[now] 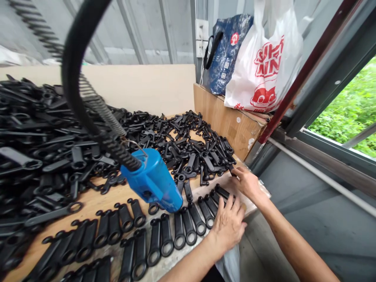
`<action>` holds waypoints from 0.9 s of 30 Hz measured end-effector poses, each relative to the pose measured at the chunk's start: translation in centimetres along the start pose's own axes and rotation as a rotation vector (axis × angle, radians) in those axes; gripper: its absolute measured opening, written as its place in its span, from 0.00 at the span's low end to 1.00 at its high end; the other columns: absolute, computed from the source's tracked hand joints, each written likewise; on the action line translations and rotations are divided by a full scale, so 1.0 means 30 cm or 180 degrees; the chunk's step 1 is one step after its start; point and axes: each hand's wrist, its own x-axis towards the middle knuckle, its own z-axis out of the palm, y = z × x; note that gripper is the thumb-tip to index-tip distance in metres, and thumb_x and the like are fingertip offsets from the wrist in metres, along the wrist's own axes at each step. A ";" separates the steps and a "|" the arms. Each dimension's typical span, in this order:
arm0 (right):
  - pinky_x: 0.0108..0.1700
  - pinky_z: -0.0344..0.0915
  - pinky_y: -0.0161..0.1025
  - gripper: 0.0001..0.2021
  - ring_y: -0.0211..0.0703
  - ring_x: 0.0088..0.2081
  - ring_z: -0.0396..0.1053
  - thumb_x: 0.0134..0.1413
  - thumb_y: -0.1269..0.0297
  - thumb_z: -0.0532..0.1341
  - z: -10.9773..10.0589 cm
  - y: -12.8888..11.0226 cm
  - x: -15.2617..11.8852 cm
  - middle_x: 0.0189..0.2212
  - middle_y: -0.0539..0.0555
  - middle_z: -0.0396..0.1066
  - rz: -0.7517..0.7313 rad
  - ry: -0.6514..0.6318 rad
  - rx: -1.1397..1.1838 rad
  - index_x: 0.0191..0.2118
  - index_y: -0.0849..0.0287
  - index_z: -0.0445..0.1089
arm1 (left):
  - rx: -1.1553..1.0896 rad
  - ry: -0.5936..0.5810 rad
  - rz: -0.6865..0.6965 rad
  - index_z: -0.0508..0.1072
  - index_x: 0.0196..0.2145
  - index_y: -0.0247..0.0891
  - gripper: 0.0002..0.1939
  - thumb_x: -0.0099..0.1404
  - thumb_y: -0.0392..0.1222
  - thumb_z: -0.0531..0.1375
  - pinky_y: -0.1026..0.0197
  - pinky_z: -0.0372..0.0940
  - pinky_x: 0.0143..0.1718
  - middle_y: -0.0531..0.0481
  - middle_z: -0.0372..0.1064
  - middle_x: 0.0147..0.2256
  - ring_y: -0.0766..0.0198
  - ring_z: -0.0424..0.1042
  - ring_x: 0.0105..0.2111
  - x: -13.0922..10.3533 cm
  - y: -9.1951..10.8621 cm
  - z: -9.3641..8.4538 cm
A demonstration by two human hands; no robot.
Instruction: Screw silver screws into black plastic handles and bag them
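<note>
Black levers (165, 235), each with a ring at one end and a small knob at the other, lie side by side in rows along the table's front. My left hand (229, 224) rests over the right end of the front row, its fingers stretched and slightly apart, covering parts of the levers there. Farther right, at the table's corner, my right hand (249, 183) has its fingers curled and closed on a black lever (233, 171), of which only a small dark piece shows. A blue tool housing (155, 180) hangs over the rows.
A large heap of loose black levers (58, 129) spreads across the back and left of the table. A thick black cable (70, 74) and a coiled spring (100, 105) lead to the blue housing. A wooden box (229, 113) at the right bears a white plastic bag (264, 66) and a blue bag (227, 51).
</note>
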 end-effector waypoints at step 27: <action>0.27 0.59 0.32 0.08 0.42 0.27 0.69 0.33 0.74 0.58 -0.194 0.035 -0.006 0.23 0.52 0.72 -0.0458 -0.0519 0.0471 0.24 0.59 0.72 | 0.0628 0.1953 0.1022 0.72 0.38 0.37 0.10 0.57 0.36 0.55 0.52 0.59 0.42 0.45 0.74 0.37 0.54 0.71 0.40 -0.170 -0.088 0.033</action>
